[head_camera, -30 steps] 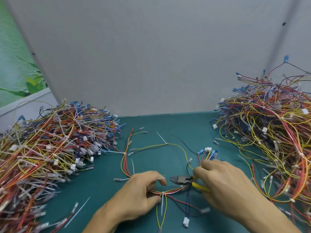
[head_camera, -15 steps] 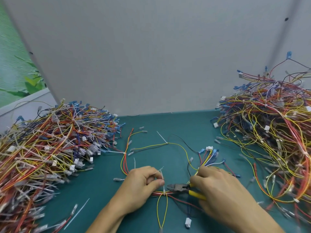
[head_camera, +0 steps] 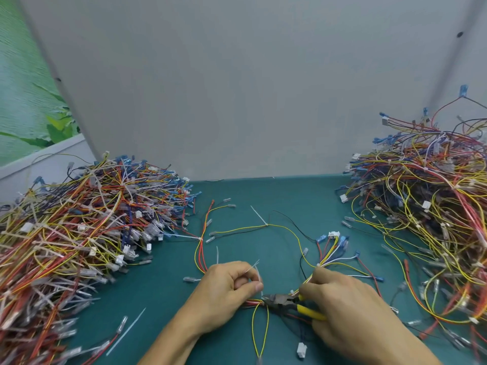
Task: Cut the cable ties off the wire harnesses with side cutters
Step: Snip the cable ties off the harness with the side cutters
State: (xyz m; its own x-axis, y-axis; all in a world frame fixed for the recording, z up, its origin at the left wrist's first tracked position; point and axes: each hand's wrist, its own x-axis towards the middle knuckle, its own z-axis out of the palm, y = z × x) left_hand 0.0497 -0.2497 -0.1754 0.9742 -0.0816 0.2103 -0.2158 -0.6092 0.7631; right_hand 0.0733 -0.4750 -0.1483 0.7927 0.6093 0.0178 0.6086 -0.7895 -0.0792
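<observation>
My left hand point(head_camera: 226, 288) pinches the tie point(head_camera: 259, 275) on the harness point(head_camera: 251, 301), near centre of the tabletop point(head_camera: 168, 299); right hand point(head_camera: 342, 306) fingers grip the cutters point(head_camera: 279, 304), tip at the tie.

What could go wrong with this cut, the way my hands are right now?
1. The side cutters tip sits right at the red and yellow wires by the cable tie, so it may nick a wire.
2. The left hand pinches the tie close to that tip; its thumb could get caught if the right hand slips.
</observation>
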